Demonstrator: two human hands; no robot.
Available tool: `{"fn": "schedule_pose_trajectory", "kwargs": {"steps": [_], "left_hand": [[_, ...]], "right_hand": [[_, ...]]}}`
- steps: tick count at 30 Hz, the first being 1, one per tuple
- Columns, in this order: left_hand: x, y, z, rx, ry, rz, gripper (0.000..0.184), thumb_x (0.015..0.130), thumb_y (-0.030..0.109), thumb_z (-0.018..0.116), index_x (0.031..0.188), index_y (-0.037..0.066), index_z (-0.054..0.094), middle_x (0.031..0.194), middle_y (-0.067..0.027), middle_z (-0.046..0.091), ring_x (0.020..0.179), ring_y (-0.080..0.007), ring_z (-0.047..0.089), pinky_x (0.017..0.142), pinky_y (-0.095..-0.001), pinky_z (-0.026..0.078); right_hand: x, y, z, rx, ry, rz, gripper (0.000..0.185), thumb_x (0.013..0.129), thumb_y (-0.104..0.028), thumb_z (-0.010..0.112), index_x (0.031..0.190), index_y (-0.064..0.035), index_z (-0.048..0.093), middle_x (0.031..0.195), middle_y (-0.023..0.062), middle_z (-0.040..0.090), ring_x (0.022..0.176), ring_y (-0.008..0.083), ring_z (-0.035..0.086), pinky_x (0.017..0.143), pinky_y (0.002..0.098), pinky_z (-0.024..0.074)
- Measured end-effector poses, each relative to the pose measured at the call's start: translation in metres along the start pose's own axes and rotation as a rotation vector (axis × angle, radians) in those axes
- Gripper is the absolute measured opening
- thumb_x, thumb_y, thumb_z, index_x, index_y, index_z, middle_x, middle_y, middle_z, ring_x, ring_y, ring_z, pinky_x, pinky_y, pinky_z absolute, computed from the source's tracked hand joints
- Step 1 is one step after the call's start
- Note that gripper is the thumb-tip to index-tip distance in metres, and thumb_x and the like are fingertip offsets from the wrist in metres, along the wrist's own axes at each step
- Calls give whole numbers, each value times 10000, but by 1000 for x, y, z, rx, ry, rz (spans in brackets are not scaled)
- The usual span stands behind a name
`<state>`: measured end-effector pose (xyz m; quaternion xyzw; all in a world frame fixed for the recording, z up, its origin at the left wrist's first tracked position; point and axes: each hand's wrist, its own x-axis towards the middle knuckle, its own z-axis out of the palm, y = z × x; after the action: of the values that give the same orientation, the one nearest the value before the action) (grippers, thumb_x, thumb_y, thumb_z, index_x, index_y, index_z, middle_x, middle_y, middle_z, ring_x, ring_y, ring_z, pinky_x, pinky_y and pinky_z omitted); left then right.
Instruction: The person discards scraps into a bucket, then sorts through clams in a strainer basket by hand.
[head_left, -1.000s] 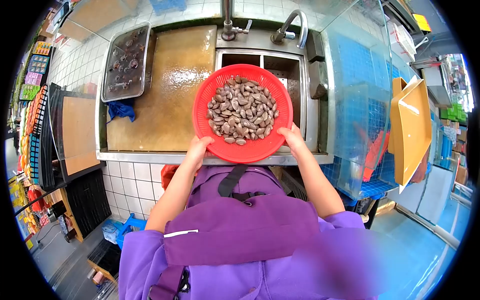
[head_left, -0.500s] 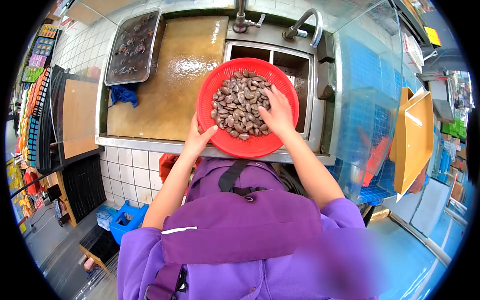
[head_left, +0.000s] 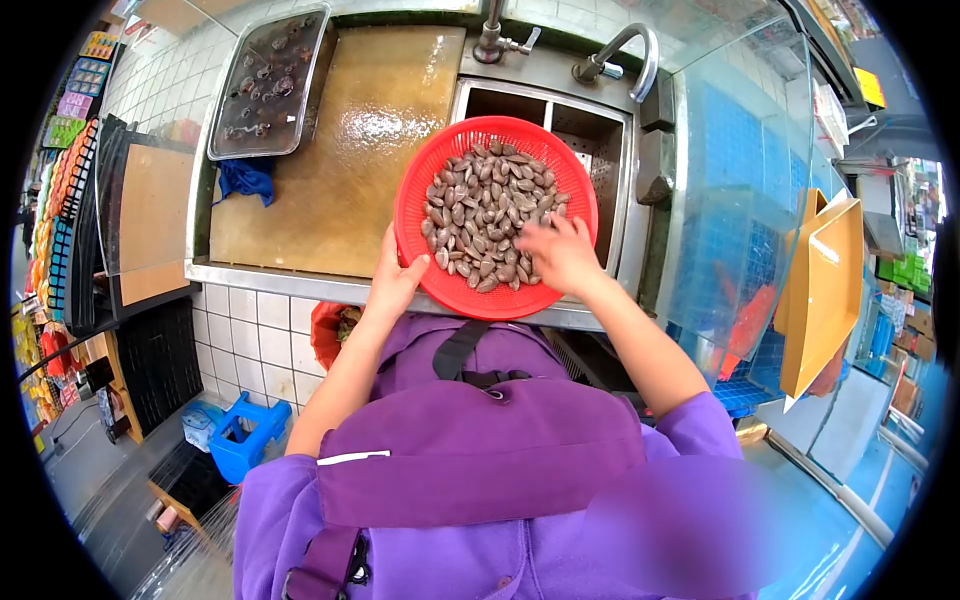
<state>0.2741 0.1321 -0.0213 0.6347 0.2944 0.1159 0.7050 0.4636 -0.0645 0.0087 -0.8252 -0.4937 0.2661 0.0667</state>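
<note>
A round red plastic basket (head_left: 490, 306) with slotted walls rests over the sink and the front edge of the counter. It holds a heap of small brown-grey clams (head_left: 482, 215). My left hand (head_left: 395, 277) grips the basket's left rim, thumb on top and the other fingers out of sight under it. Over the right side of the clams is my right hand (head_left: 562, 256), its fingers spread and slightly blurred at the tips. The fingertips are at the clams, and no clam shows held in them.
Behind the basket is a steel sink (head_left: 505, 103) with a curved faucet (head_left: 640, 60) and a second tap (head_left: 495, 42). A wet tan board (head_left: 330, 200) lies left, beside a clear tray (head_left: 270, 85) of dark shellfish and a blue cloth (head_left: 245, 182). Glass tanks (head_left: 740, 180) stand right.
My right hand has shifted a little down and toward me over the clams, and some clams on that side have moved. My left hand keeps its hold on the rim.
</note>
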Motion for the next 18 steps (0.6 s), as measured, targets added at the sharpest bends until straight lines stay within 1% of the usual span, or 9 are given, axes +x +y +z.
{"fn": "schedule_pose_trajectory", "kwargs": {"steps": [2, 4, 7, 8, 10, 12, 13, 15, 18], "left_hand": [[0, 4, 1, -18, -11, 3, 640, 798, -15, 552, 1353, 27, 236, 1302, -107, 400, 1203, -175, 382, 1020, -322, 289], [-1, 5, 0, -30, -22, 9, 644, 802, -12, 553, 1358, 30, 229, 1305, -106, 398, 1206, -174, 380, 1021, -324, 288], [-2, 5, 0, 64, 7, -17, 647, 814, -1, 553, 1364, 30, 214, 1330, -118, 373, 1212, -181, 376, 1025, -332, 287], [-2, 6, -1, 158, 51, -12, 703, 784, 20, 585, 1372, 34, 200, 1357, -144, 332, 1242, -223, 346, 1032, -346, 283], [-4, 17, 1, 247, 92, -6, 760, 754, 41, 618, 1379, 37, 185, 1383, -171, 291, 1273, -265, 316, 1040, -360, 280], [-4, 40, 5, 995, 96, 399, 741, 727, 50, 619, 1367, 54, 245, 1409, -166, 252, 1298, -320, 258, 1058, -399, 250], [-2, 45, 6, 990, 100, 399, 741, 727, 50, 619, 1367, 54, 245, 1409, -166, 252, 1298, -320, 258, 1058, -399, 250], [3, 51, 7, 1279, -144, 588, 649, 714, 48, 593, 1317, 64, 354, 1398, -142, 281, 1294, -337, 250, 1055, -414, 251], [26, 43, 10, 1309, -317, 637, 512, 742, 48, 558, 1241, 74, 448, 1347, -134, 349, 1249, -329, 321, 1020, -421, 298]], "right_hand": [[24, 13, -3, 38, 253, -18, 389, 747, -140, 554, 1134, -182, 569, 1296, 102, 454, 1192, 338, 400, 984, 457, 314], [57, 21, -2, 152, 484, -27, 434, 739, -143, 564, 1171, -172, 534, 1305, 104, 435, 1156, 334, 422, 950, 424, 361], [75, 6, -4, 190, 389, 109, 458, 746, -156, 579, 1199, -156, 509, 1281, 124, 454, 1174, 337, 403, 969, 420, 357], [72, 3, -2, 193, 388, 110, 458, 746, -156, 579, 1199, -156, 509, 1281, 124, 454, 1174, 337, 403, 969, 420, 357], [53, -9, 5, 112, 228, -25, 467, 739, -148, 577, 1201, -152, 505, 1246, 112, 472, 1144, 327, 418, 953, 423, 368], [32, -6, 19, 30, 200, -87, 426, 716, -129, 580, 1139, -164, 547, 1168, 70, 520, 1078, 282, 458, 898, 408, 388], [21, -7, 19, 54, 202, -94, 398, 716, -122, 578, 1113, -158, 562, 1153, 66, 526, 1079, 280, 458, 899, 402, 378], [8, -9, 19, 80, 202, -104, 372, 717, -115, 576, 1087, -153, 578, 1138, 62, 532, 1079, 278, 458, 901, 397, 368], [0, -9, 16, 117, 198, 2, 305, 711, -87, 556, 1003, -144, 620, 1116, 46, 542, 1066, 256, 465, 897, 408, 344]]}}
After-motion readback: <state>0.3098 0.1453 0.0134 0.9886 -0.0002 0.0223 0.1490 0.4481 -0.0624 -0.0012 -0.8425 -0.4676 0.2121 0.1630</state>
